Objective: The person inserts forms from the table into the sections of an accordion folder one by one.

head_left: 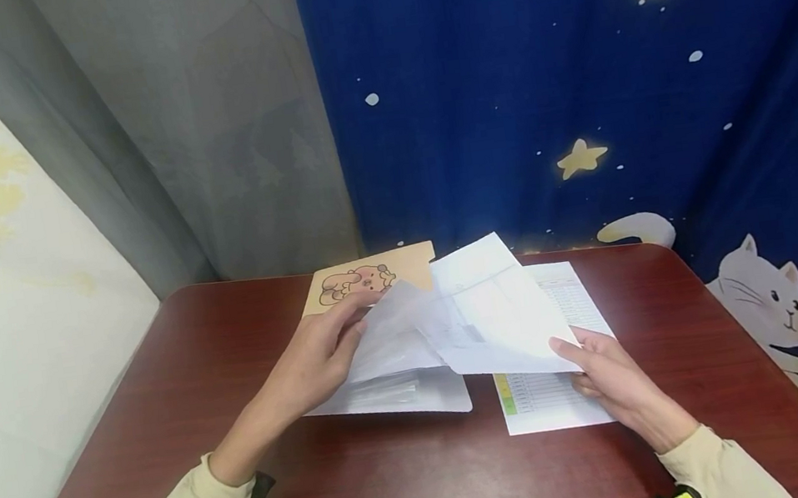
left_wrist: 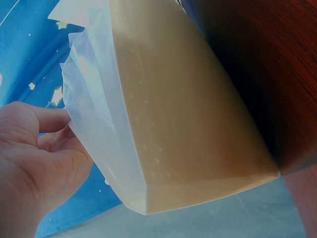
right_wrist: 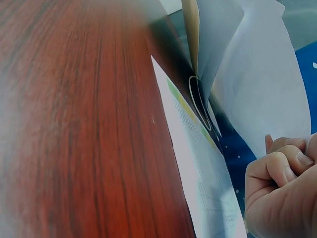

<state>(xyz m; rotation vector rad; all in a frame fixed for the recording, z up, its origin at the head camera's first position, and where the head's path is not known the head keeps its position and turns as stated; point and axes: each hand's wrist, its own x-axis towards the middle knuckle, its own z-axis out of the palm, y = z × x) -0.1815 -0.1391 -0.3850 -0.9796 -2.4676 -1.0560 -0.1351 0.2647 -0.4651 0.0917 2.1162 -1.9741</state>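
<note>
While the white sheet (head_left: 499,316) hangs lifted over the table (head_left: 429,480), the right hand (head_left: 617,384) pinches its lower corner. Left hand (head_left: 315,361) fingers curl on the clear sleeve file (head_left: 395,367). Paper looks light, floppy, easily creased; edges are best gripped. A printed sheet (head_left: 560,379) lies beneath.

Reddish-brown wooden table (head_left: 163,415) — on it a clear plastic folder (head_left: 403,391), a printed sheet (head_left: 547,398), a cartoon-printed folder (head_left: 365,280).
</note>
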